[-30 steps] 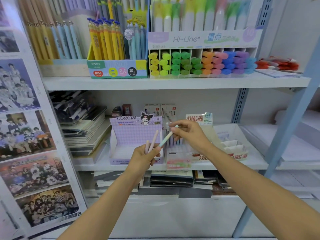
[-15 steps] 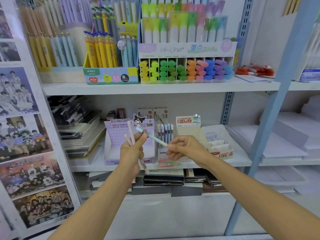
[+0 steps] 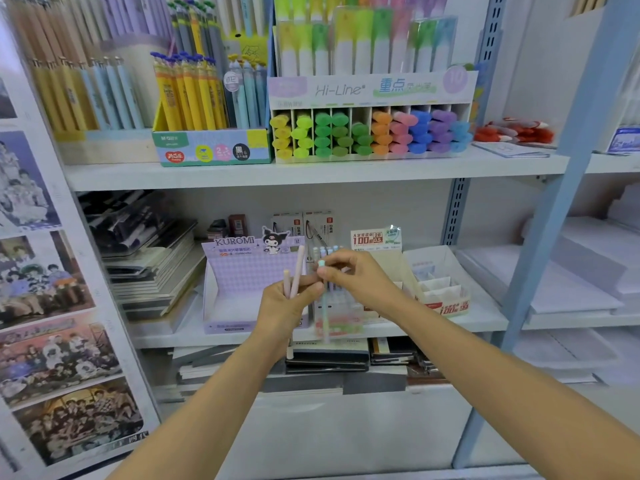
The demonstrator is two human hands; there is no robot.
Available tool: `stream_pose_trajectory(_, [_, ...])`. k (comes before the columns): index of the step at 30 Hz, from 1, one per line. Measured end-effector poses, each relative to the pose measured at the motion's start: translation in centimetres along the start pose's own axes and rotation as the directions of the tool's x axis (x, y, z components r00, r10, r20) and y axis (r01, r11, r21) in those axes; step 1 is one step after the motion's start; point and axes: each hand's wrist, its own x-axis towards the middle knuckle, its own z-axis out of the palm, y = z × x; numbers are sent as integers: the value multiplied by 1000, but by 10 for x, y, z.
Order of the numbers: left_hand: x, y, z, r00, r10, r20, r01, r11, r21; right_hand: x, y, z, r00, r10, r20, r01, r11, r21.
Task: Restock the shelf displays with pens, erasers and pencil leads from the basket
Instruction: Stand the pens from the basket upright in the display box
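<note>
Right hand (image 3: 360, 284) pinches a mint pen (image 3: 325, 317) by its top end. Long axis near vertical, capped end up, barrel hanging down and blurred. Left hand (image 3: 287, 306) grips two pink pens (image 3: 297, 271), upper ends leaning slightly right. Fingertips of the two hands lie just beside each other, with the mint pen between the hands. All are held in front of the middle shelf (image 3: 450, 327), over its front edge, by the right side of the Kuromi box (image 3: 242, 271).

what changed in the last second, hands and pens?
The right hand turned the green pen from slanted to nearly upright, cap end up, and moved in close beside the left hand. Unchanged: right hand pinches the green pen, left hand grips two pink pens; nothing released.
</note>
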Motion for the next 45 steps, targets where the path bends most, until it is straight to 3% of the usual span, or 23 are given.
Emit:
stream_pose_trajectory(5, [19,-2,-12,988,-127,85,139,979,-148,18,6,-20,963,27,-269,9,991,132])
stream_pose_trajectory(7, [24,-4,-14,979,-170,116,192,956,-222,27,12,-28,931,17,-364,22,995,101])
stream_pose_trajectory(9, [27,-9,-16,977,-178,120,198,963,-184,36,22,-31,917,3,-399,11,999,32])
stream_pose_trajectory(14, [28,-25,-25,993,-111,28,112,994,-16,48,55,-19,927,-22,-373,-39,987,-154])
stream_pose_trajectory(20, [32,-34,-38,989,-151,-4,150,985,-86,55,70,-9,960,-52,-277,-53,932,-359])
stream_pose_trajectory(27, [36,-38,-42,982,-190,4,189,970,-151,58,71,-16,986,4,-166,-61,940,-336])
stream_pose_trajectory(34, [34,-38,-42,982,-190,-4,188,975,-116,58,75,-4,960,-133,-247,15,903,-430])
stream_pose_trajectory(39, [32,-35,-44,988,-154,-29,151,985,-85,59,74,-5,965,-76,-252,-64,861,-505])
stream_pose_trajectory(42, [30,-32,-43,989,-145,-20,144,989,-46,54,58,-9,969,-57,-239,-29,939,-342])
stream_pose_trajectory(45, [28,-28,-39,991,-137,6,137,990,-17,41,38,-11,999,45,7,-45,999,12])
